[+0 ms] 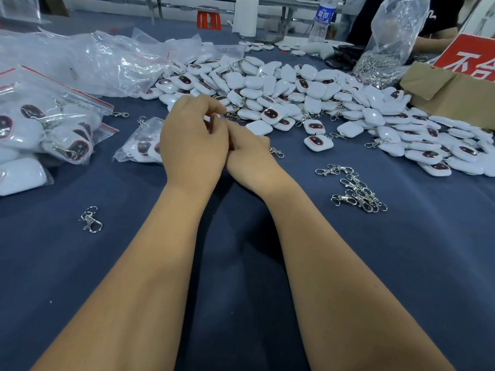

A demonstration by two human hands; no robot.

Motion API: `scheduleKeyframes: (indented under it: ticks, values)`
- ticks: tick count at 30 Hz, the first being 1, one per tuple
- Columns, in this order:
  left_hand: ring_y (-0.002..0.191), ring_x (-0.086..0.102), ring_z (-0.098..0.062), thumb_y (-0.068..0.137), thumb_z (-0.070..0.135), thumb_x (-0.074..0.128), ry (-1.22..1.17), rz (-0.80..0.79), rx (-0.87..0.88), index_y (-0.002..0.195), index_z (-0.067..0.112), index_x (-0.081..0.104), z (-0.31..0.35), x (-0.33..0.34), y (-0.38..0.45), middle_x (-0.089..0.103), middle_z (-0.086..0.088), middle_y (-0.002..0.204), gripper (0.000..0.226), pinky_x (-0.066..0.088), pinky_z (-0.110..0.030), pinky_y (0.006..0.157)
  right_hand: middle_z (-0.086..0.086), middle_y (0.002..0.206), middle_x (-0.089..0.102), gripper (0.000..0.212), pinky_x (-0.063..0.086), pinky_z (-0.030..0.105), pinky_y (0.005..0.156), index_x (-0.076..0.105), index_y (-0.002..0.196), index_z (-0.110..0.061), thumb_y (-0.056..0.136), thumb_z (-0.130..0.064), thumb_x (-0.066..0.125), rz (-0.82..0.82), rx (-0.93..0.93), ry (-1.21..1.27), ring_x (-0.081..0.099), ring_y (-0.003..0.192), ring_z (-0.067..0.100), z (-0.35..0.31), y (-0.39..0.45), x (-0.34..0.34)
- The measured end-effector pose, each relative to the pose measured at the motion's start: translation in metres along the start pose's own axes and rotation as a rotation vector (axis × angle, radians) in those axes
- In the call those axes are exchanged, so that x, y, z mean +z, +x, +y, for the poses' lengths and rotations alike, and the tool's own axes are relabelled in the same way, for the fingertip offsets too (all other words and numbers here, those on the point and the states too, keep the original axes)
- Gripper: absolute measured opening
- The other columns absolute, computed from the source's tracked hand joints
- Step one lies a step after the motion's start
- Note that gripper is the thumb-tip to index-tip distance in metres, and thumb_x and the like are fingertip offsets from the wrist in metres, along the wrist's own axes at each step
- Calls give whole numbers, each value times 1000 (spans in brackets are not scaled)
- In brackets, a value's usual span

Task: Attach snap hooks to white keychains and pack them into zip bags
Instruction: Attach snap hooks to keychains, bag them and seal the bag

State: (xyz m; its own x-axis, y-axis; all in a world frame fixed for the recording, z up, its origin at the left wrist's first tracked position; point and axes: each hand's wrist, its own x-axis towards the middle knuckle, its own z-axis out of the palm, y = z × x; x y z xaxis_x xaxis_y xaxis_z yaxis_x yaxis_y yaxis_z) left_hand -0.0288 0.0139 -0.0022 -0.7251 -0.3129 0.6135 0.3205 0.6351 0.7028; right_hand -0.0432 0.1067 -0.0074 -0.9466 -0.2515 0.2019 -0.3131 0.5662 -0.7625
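Dark blue cloth covering the table (348, 277) is strewn with a heap of white rounded plastic keychains (308, 95), a cluster of loose silver metal snap hooks (359, 192) at the right, and clear red-striped zip bags (51, 124) already filled at the left. Near the heap's front edge the left hand (194, 140) and right hand (250, 156) are pressed together, fingers curled (whatever is pinched between them is hidden, so it cannot be told).
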Motion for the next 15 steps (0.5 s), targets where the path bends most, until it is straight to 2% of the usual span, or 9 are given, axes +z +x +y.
scheduleKeyframes:
  ticks: [2, 3, 6, 8, 10, 11, 13, 15]
  values:
    - [79, 52, -7, 86, 11, 53, -11, -17, 0, 95, 20, 69, 0, 2, -1, 60, 7, 98, 20, 39, -19, 75, 1, 98, 72, 43, 38, 45, 107, 61, 104, -26, 83, 5, 40, -75, 35, 50, 57, 111, 24, -1, -1, -1]
    - [79, 53, -7, 87, 11, 53, -9, -27, -13, 96, 22, 68, -1, 3, 0, 60, 8, 99, 20, 40, -20, 75, 1, 96, 72, 40, 43, 42, 103, 62, 102, -25, 84, 4, 41, -56, 44, 94, 60, 108, 23, -2, -2, -2]
    - [85, 59, -13, 90, 14, 54, 15, -138, -82, 100, 25, 65, -5, 6, 3, 65, 7, 100, 19, 46, -28, 77, -1, 89, 73, 30, 52, 31, 85, 68, 95, -18, 84, 1, 47, 184, 90, 248, 65, 92, 16, -1, -6, -11]
    - [93, 61, -19, 91, 17, 54, 142, -271, -73, 107, 24, 66, -9, 9, 1, 66, 5, 101, 21, 46, -32, 79, -2, 100, 71, 33, 47, 37, 94, 67, 100, -21, 82, -1, 47, 372, 124, 71, 61, 102, 19, 6, -4, -22]
    - [100, 60, -23, 93, 23, 54, 316, -378, -5, 110, 24, 68, -13, 13, -1, 67, 0, 107, 22, 44, -34, 77, 1, 122, 63, 42, 37, 40, 103, 62, 119, -23, 82, -5, 48, 452, 192, -285, 50, 119, 26, 16, -3, -34]
    - [102, 59, -25, 93, 23, 55, 362, -395, 13, 109, 23, 69, -13, 14, -2, 66, -2, 109, 21, 42, -33, 74, 4, 134, 55, 47, 32, 40, 106, 57, 127, -24, 83, -9, 50, 461, 270, -417, 43, 127, 29, 21, -3, -39]
    - [103, 58, -29, 91, 19, 54, 400, -378, 9, 106, 21, 70, -14, 13, 0, 65, -6, 110, 22, 37, -31, 72, 12, 150, 36, 51, 22, 44, 110, 47, 136, -21, 85, -16, 51, 426, 462, -511, 29, 138, 34, 28, -5, -44]
    - [105, 55, -32, 90, 14, 52, 441, -339, -12, 107, 17, 70, -17, 10, 2, 63, -11, 111, 25, 35, -32, 72, 16, 151, 33, 45, 20, 45, 110, 47, 132, -16, 87, -20, 51, 389, 568, -492, 26, 139, 36, 33, -8, -46]
